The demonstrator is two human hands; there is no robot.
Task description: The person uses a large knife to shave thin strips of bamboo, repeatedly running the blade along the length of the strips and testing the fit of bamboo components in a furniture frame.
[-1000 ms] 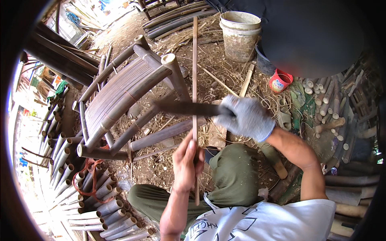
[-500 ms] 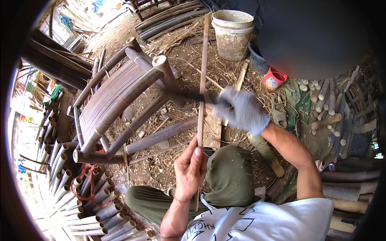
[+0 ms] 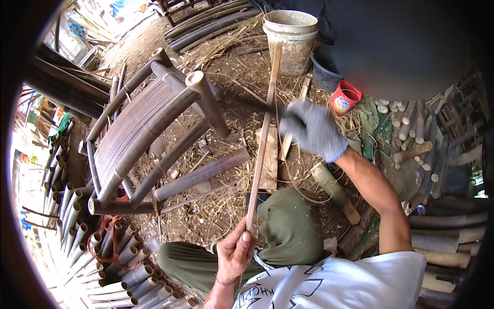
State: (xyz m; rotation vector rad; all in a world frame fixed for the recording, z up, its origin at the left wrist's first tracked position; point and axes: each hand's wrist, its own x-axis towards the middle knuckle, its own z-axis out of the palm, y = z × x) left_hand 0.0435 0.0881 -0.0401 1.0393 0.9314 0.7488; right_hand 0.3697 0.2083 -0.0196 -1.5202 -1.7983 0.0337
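Observation:
My left hand [image 3: 234,255] is bare and grips the near end of a long thin bamboo strip [image 3: 262,139] that runs away from me over my knee. My right hand [image 3: 313,130], in a grey glove, is closed on the handle of a dark blade [image 3: 247,103] laid across the strip near its middle. The blade is blurred. A flat wooden block [image 3: 269,159] lies on the ground under the strip.
A bamboo chair frame [image 3: 154,129] lies on its side at left. Cut bamboo tubes [image 3: 103,257] are stacked at lower left. Two nested white buckets [image 3: 290,38], a dark pot [image 3: 325,74] and a red can [image 3: 343,97] stand beyond. Short bamboo offcuts [image 3: 411,134] lie right.
The strip has tilted so its far end points more to the right. My gloved right hand with the blade has moved along the strip, and the view has shifted slightly.

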